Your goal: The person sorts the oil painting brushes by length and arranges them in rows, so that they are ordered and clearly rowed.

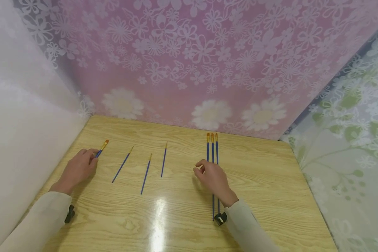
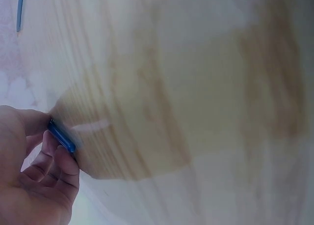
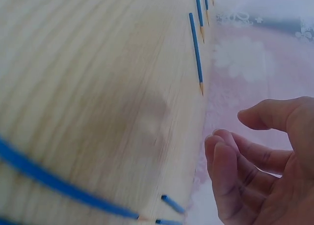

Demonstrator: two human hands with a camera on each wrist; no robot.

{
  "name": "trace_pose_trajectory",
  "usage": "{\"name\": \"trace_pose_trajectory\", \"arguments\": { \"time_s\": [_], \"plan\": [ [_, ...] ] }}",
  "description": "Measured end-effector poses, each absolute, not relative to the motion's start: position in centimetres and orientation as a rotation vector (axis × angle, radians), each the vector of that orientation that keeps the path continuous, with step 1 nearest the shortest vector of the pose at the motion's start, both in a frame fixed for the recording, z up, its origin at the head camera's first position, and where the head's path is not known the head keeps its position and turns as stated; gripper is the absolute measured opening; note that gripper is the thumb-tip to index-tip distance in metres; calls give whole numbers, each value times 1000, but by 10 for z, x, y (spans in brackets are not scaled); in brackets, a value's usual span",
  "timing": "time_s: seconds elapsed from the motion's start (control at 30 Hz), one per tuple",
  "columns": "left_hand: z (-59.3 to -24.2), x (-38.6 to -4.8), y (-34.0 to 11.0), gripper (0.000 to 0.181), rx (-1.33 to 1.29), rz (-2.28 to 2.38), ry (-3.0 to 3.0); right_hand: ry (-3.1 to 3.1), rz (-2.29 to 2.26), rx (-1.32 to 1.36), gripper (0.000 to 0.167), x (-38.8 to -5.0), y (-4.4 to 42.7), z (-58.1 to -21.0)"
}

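At the table's left side my left hand pinches the blue handle of a flat paintbrush, its orange bristles pointing away from me. The left wrist view shows that handle between thumb and fingers. My right hand holds nothing; its fingers are loosely bent and the thumb stands apart from them. It is over a row of three paintbrushes lying side by side, bristles away from me, and covers part of their handles. Between the hands lie three thin paintbrushes, apart from one another and slightly slanted.
The wooden table meets a pink flowered curtain at its far edge. A white wall or cloth borders the left, a flowered cloth the right. Dark devices are on both wrists, the right one near the handle ends.
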State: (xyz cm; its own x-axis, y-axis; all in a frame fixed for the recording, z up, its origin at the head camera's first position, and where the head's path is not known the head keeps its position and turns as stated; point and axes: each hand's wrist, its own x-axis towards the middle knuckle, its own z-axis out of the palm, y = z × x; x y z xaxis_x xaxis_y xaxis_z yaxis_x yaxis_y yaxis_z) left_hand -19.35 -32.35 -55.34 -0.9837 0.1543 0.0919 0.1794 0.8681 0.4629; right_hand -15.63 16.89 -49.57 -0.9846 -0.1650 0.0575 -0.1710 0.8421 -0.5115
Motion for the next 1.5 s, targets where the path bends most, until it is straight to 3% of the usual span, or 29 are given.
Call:
{"name": "trace_pose_trajectory", "arguments": {
  "time_s": [0.53,0.83,1.1,1.5],
  "plan": [
    [-548,-197,-322,40,-279,-743,-2984,-3062,835,302,28,-209,120,-495],
    [-548,-197,-324,41,-241,-761,-3005,-3107,888,365,39,-229,89,-502],
    [-552,-197,-324,41,-243,-772,-3013,-3212,838,327,47,-232,64,-517],
    [-552,-194,-322,41,-247,-780,-2994,-3220,753,371,35,-229,47,-531]
  ]
}}
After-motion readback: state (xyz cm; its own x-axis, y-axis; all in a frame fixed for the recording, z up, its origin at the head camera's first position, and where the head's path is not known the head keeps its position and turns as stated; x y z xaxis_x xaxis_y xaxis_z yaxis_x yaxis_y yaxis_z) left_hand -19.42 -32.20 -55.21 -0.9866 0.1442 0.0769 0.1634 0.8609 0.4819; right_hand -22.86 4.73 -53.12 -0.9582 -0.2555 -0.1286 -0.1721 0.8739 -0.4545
